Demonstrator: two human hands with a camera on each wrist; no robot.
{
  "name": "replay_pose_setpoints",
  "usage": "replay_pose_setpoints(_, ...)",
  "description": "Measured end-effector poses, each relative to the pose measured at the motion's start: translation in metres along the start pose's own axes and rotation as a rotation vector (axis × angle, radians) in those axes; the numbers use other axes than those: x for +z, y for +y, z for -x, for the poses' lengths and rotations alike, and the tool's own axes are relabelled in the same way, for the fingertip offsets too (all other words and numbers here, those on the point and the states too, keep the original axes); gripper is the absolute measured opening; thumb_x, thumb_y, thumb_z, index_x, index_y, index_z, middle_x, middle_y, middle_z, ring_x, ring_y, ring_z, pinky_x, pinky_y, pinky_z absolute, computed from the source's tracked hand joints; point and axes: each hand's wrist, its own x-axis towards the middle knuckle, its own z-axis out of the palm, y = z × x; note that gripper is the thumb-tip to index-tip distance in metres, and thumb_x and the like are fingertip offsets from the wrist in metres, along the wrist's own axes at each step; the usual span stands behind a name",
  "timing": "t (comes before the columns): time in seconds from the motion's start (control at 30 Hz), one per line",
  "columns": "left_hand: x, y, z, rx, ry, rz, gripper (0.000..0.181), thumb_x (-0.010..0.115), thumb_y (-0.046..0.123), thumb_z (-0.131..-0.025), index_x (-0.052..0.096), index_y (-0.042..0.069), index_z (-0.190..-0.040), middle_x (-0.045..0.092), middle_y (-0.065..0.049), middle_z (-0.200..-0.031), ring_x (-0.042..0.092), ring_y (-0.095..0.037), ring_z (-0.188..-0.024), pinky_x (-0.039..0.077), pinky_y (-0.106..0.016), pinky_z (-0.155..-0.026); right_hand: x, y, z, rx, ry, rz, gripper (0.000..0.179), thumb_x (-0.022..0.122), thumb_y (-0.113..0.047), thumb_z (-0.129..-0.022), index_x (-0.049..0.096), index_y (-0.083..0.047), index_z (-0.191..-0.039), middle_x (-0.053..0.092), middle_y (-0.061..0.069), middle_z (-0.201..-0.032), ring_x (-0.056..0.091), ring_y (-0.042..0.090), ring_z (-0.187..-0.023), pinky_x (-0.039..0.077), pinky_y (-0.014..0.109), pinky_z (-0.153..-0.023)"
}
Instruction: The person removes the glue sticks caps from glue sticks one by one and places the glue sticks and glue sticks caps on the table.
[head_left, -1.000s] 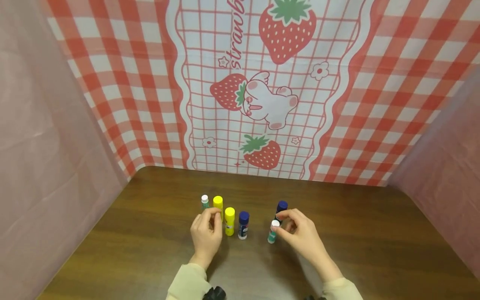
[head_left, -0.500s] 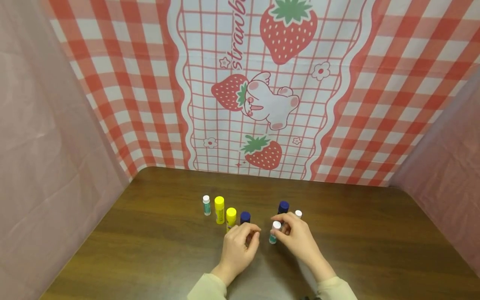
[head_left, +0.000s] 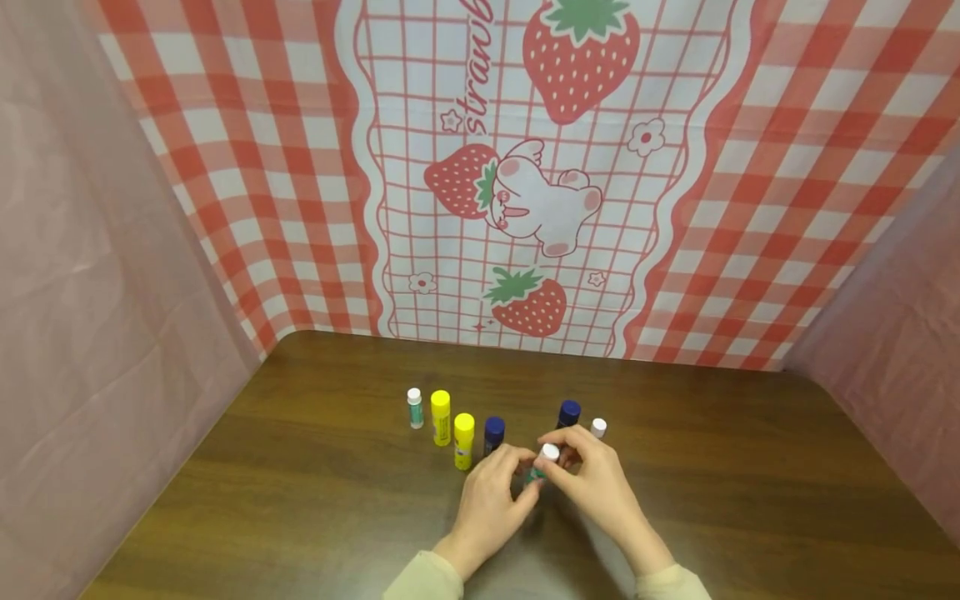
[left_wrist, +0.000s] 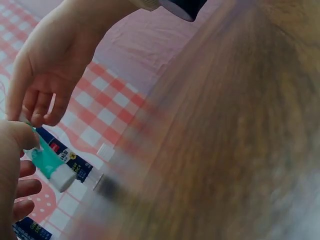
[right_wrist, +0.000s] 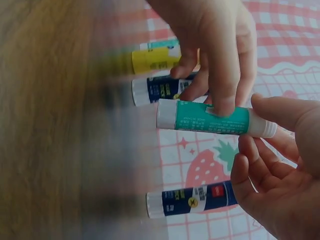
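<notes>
A green glue stick with a white cap [head_left: 551,452] is between my two hands, tilted slightly in the head view. My right hand [head_left: 596,483] pinches it by the cap, thumb and fingertips on either side. My left hand [head_left: 491,504] has its thumb on the green body [right_wrist: 195,117], its fingers behind it, gripping below the cap. In the left wrist view the stick's white base [left_wrist: 62,177] points down. Just behind my left hand stands a navy glue stick [head_left: 493,433]; another navy glue stick [head_left: 569,412] is behind my right hand, partly covered.
To the left, two yellow glue sticks [head_left: 441,417] and a small green one [head_left: 416,408] with a white cap stand upright. One more white cap [head_left: 598,427] shows behind my right hand. A strawberry-print cloth [head_left: 525,208] hangs at the back of the brown table [head_left: 262,483].
My left hand has moved right, from beside the yellow glue sticks to the green one, and now grips its body. The right hand keeps its pinch on the cap; the stick has tilted a little.
</notes>
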Motion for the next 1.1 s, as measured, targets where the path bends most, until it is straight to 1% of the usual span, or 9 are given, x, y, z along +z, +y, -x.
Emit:
replay_pose_setpoints(0.13, 0.0017, 0.0001, 0.0014, -0.021, 0.002, -0.002, 0.025, 0.072, 0.021, -0.074, 0.058, 0.015, -0.094, 0.056, 0.007, -0.08, 0.054, -0.008, -0.068, 0.042, -0.014, -0.062, 0.0032, -0.0033, 0.0024, -0.016, -0.018, -0.031, 0.024, 0.072, -0.02, -0.076, 0.064, -0.01, -0.096, 0.056, -0.01, -0.082, 0.052, 0.003, -0.071, 0.049, 0.022, -0.066)
replay_pose_setpoints(0.27, 0.004, -0.0006, 0.0023, -0.021, 0.029, -0.002, 0.023, 0.072, 0.017, -0.072, 0.058, 0.014, -0.091, 0.057, 0.007, -0.081, 0.054, -0.008, -0.067, 0.042, -0.014, -0.062, 0.0068, -0.0049, 0.0029, -0.032, -0.032, -0.044, 0.022, 0.071, -0.023, -0.077, 0.064, -0.012, -0.095, 0.055, -0.01, -0.081, 0.052, 0.003, -0.072, 0.048, 0.022, -0.067)
replay_pose_setpoints(0.43, 0.0058, -0.0016, 0.0028, -0.011, 0.05, -0.001, 0.023, 0.073, 0.016, -0.071, 0.059, 0.015, -0.089, 0.057, 0.008, -0.08, 0.053, -0.007, -0.067, 0.041, -0.014, -0.061, 0.0075, -0.0055, 0.0032, -0.023, -0.025, -0.048, 0.022, 0.071, -0.024, -0.077, 0.065, -0.013, -0.094, 0.055, -0.011, -0.08, 0.053, 0.003, -0.072, 0.048, 0.021, -0.066)
replay_pose_setpoints(0.57, 0.0064, -0.0015, 0.0034, -0.014, 0.044, 0.013, 0.022, 0.073, 0.017, -0.072, 0.059, 0.015, -0.089, 0.058, 0.008, -0.08, 0.052, -0.004, -0.068, 0.041, -0.014, -0.061, 0.0057, -0.0044, 0.0037, -0.027, -0.028, -0.04, 0.023, 0.071, -0.023, -0.076, 0.065, -0.011, -0.095, 0.056, -0.011, -0.081, 0.054, 0.003, -0.073, 0.049, 0.022, -0.067)
replay_pose_setpoints(0.77, 0.0066, -0.0003, 0.004, -0.032, 0.023, 0.016, 0.022, 0.072, 0.022, -0.075, 0.059, 0.015, -0.092, 0.06, 0.007, -0.082, 0.053, -0.002, -0.07, 0.043, -0.015, -0.062, 0.0035, -0.0013, 0.0039, -0.031, -0.026, -0.029, 0.021, 0.071, -0.018, -0.077, 0.065, -0.009, -0.095, 0.058, -0.01, -0.085, 0.054, 0.003, -0.074, 0.049, 0.022, -0.067)
replay_pose_setpoints(0.93, 0.0075, -0.0012, 0.0052, -0.043, 0.018, 0.012, 0.024, 0.073, 0.023, -0.074, 0.06, 0.015, -0.092, 0.061, 0.007, -0.083, 0.053, -0.003, -0.07, 0.042, -0.016, -0.062, 0.0006, 0.0, 0.0033, -0.029, 0.001, -0.02, 0.019, 0.07, -0.012, -0.078, 0.065, -0.01, -0.096, 0.06, -0.009, -0.086, 0.055, 0.002, -0.073, 0.049, 0.022, -0.067)
replay_pose_setpoints(1.1, 0.0079, -0.0028, 0.0057, -0.05, 0.014, 0.022, 0.024, 0.073, 0.023, -0.073, 0.06, 0.016, -0.092, 0.06, 0.007, -0.082, 0.052, -0.003, -0.069, 0.042, -0.016, -0.062, -0.0018, 0.0009, 0.0027, -0.014, 0.007, -0.031, 0.019, 0.069, -0.013, -0.079, 0.064, -0.01, -0.097, 0.061, -0.008, -0.085, 0.055, 0.002, -0.073, 0.049, 0.022, -0.066)
